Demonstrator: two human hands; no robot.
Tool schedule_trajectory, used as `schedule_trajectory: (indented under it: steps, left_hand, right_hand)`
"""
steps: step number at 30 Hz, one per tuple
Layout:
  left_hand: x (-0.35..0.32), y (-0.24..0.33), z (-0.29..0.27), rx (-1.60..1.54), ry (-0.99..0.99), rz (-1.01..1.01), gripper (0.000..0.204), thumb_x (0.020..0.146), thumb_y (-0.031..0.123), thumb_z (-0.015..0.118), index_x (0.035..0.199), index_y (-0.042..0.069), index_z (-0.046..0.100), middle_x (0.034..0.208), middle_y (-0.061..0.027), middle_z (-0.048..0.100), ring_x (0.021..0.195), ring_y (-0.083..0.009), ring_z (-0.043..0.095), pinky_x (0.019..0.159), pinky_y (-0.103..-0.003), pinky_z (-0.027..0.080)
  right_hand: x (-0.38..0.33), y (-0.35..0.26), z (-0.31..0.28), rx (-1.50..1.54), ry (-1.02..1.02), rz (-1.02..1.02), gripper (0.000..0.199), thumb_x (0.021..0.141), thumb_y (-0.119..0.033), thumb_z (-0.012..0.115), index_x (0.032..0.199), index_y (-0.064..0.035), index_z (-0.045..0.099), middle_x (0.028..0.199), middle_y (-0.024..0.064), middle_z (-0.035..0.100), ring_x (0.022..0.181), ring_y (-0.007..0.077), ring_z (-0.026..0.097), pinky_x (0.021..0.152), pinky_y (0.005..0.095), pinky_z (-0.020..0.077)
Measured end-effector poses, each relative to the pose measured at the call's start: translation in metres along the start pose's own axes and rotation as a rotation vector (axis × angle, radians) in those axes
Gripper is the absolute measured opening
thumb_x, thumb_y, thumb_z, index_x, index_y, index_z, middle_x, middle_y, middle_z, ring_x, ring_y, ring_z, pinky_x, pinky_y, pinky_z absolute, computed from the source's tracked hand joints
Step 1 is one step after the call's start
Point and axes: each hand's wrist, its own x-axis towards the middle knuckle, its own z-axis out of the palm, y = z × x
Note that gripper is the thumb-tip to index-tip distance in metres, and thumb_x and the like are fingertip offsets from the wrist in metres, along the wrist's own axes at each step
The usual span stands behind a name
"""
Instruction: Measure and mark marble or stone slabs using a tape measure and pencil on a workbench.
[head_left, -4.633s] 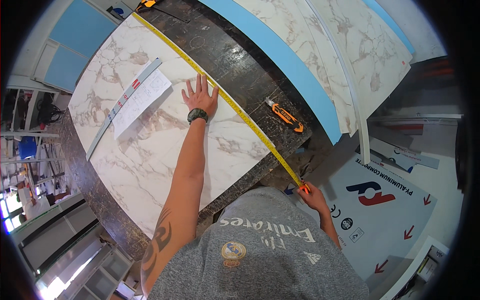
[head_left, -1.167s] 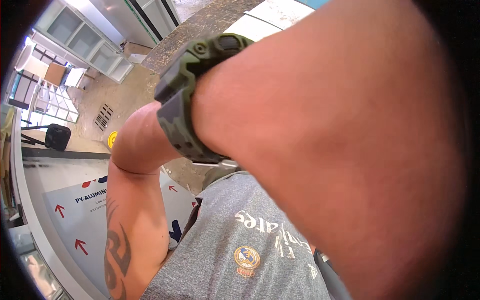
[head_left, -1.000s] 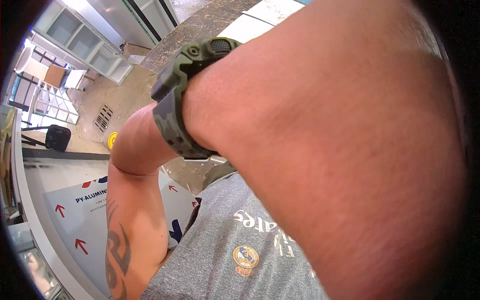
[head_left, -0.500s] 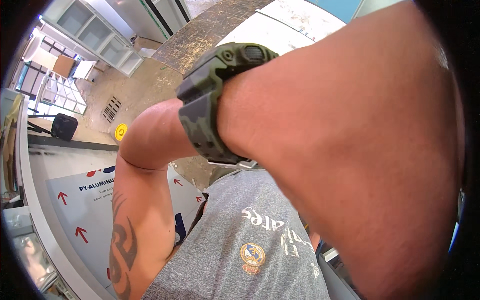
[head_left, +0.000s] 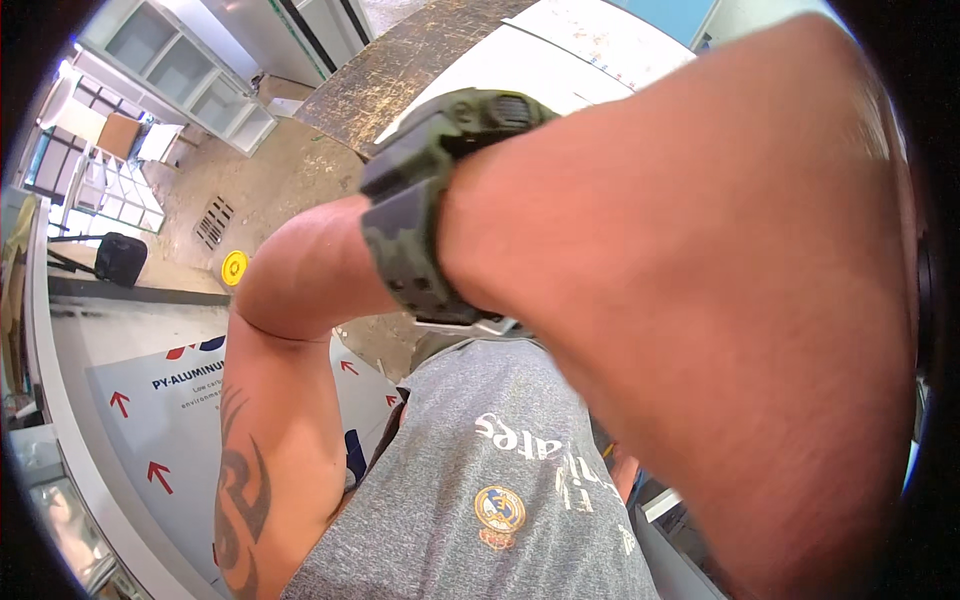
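My left arm rises from the lower left and bends at the elbow. Very near the view, my left hand fills most of the right half. Its fingers run out of sight at the dark right rim, so what they hold or touch is hidden. A green camouflage wristwatch is strapped round that wrist. Below the forearm shows my grey T-shirt with a round crest. A small patch of skin appears beside the shirt; which part of the body it belongs to is unclear. My right hand is out of view.
A worn brown worktable carries white panels behind my wrist. White shelving stands at the far left. Lower down are a floor drain, a yellow disc, a black bag and a printed white sheet.
The background and my shirt have shifted slightly left in the view. My left hand stays close in front, nearly unchanged.
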Motion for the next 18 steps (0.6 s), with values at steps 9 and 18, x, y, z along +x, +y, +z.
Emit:
schedule_trajectory:
  steps: [9, 18]
  left_hand:
    - [0.0, -0.006, -0.015, -0.03, 0.036, 0.088, 0.041, 0.094, 0.023, 0.076, 0.13, 0.004, 0.069, 0.099, -0.0121, 0.076, 0.077, -0.0176, 0.067, 0.069, -0.029, 0.055]
    - [0.001, -0.016, -0.03, -0.073, 0.074, 0.178, 0.043, 0.093, 0.022, 0.078, 0.131, 0.004, 0.069, 0.098, -0.0115, 0.077, 0.074, -0.0162, 0.067, 0.066, -0.028, 0.055]
  right_hand:
    - [-0.008, -0.007, 0.005, -0.693, 0.617, -0.009, 0.029, 0.106, -0.04, 0.057, 0.121, -0.0157, 0.064, 0.079, 0.0006, 0.066, 0.049, 0.0065, 0.05, 0.037, 0.0204, 0.0278]
    - [-0.008, -0.011, 0.021, -0.69, 0.628, -0.002, 0.027, 0.106, -0.038, 0.057, 0.12, -0.0157, 0.064, 0.079, 0.0006, 0.066, 0.049, 0.0063, 0.049, 0.037, 0.0207, 0.0278]
